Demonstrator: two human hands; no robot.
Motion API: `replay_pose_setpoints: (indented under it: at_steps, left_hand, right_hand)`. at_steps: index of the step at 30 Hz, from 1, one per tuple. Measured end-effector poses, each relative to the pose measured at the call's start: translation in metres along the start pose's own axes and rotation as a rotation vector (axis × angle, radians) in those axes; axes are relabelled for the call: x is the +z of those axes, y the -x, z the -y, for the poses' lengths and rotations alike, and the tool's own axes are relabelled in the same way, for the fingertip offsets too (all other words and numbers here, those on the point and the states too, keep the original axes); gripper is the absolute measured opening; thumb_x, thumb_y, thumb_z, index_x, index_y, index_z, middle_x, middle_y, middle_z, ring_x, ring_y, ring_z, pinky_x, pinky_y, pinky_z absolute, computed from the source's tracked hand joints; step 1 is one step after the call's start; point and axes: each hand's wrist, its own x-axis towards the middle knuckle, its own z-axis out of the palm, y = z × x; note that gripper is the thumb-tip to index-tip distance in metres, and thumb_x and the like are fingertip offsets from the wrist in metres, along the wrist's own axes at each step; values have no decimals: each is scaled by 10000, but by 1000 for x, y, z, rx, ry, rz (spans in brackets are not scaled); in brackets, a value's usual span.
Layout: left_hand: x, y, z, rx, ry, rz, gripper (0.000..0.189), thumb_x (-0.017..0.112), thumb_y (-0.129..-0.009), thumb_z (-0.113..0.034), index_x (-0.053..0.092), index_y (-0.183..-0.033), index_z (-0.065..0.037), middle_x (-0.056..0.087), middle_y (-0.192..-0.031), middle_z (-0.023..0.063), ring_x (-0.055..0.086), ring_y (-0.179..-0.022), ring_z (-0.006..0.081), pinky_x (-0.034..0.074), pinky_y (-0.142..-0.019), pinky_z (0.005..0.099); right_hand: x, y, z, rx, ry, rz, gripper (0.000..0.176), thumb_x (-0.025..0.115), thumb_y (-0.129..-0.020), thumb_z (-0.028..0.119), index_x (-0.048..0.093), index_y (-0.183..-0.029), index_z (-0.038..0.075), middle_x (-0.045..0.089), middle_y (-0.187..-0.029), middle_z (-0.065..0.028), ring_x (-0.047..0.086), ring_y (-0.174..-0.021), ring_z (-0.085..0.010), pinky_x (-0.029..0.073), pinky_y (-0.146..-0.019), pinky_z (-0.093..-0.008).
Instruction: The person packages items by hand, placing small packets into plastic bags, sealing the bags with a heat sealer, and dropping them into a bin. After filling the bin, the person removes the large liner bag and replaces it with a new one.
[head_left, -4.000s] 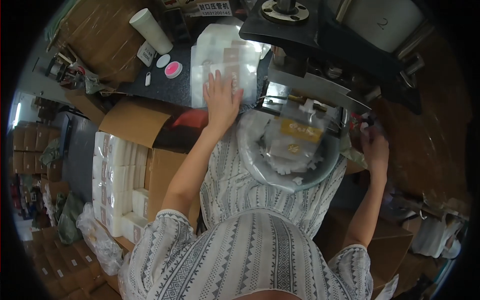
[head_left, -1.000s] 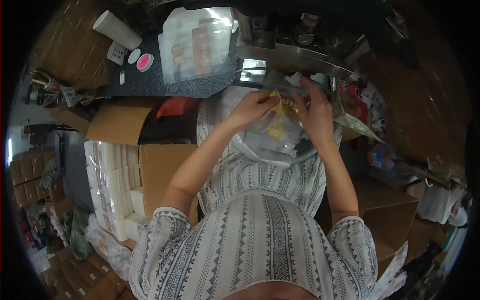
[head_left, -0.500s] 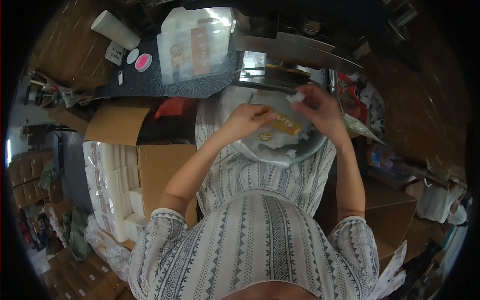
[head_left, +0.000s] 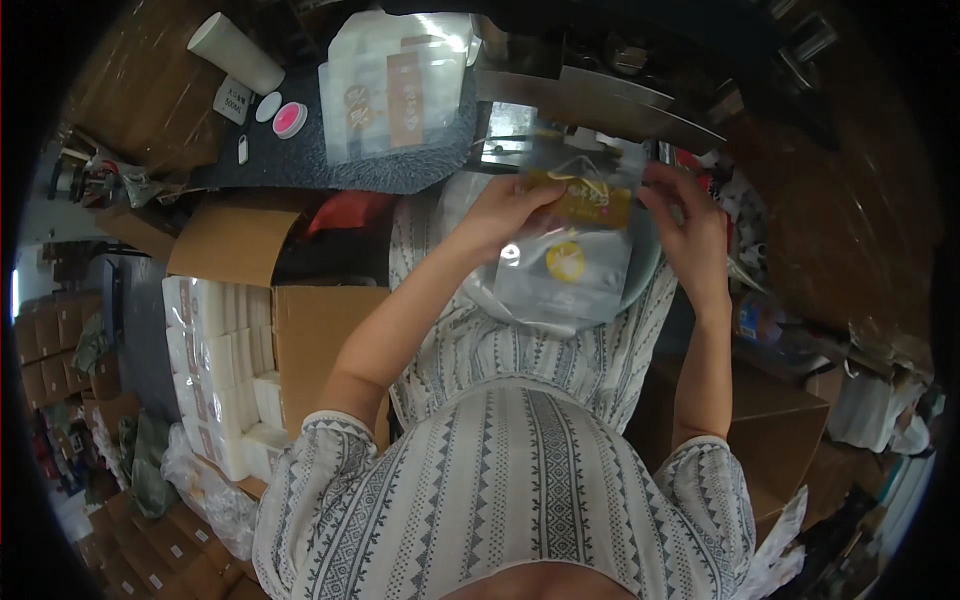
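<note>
A clear plastic bag (head_left: pixel 595 285) with a gold label band and a round yellow mark is held up over my lap. My left hand (head_left: pixel 505 212) pinches its upper left side, with the thumb lying on the gold band. At the bag's upper right edge, my right hand (head_left: pixel 695 215) has its thumb and fingertips curled in, closed on that edge. Beneath the bag is a round basin (head_left: pixel 648 278) on my lap, lined or covered with clear plastic. The bag hides most of what the basin holds.
Flat printed bags (head_left: pixel 395 95) lie on a grey fluffy mat (head_left: pixel 420 172) at the back left. A white cup (head_left: pixel 235 52) and a pink round tin (head_left: pixel 290 119) are beside them. An open carton (head_left: pixel 330 335) with white packs (head_left: pixel 222 375) stands left; another carton (head_left: pixel 765 420) is right.
The bag has been raised off the basin and now faces me upright. My right hand has shifted right, and the small white piece it held no longer shows. My left hand has risen slightly.
</note>
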Motion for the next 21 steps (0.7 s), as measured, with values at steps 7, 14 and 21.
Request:
replay_pose_setpoints:
  at_steps: [7,14,21]
  left_hand:
    - [8,-2,-8,35,204,-16,335,616,-896,-302,626,-943,30,613,-824,57,542,-623,95,450,-595,211]
    - [-57,9,-19,249,-135,0,364,551,-933,-331,580,-1094,-6,633,-893,44,604,-763,107,496,-718,227]
    - [-118,-23,-82,522,-90,-199,307,546,-930,-278,615,-1060,-8,648,-874,45,615,-801,108,505,-696,247]
  right_hand:
    - [-20,-12,-74,-27,535,-289,334,610,-864,232,574,-1160,82,618,-1007,-139,609,-943,-289,477,-794,-388]
    - [-6,-18,-110,121,592,-23,350,588,-864,256,535,-1129,34,558,-1018,-199,555,-909,-410,452,-790,-470]
    - [-6,-18,-108,134,488,-78,207,621,-852,131,577,-1003,-3,606,-912,-201,605,-860,-364,472,-742,-406]
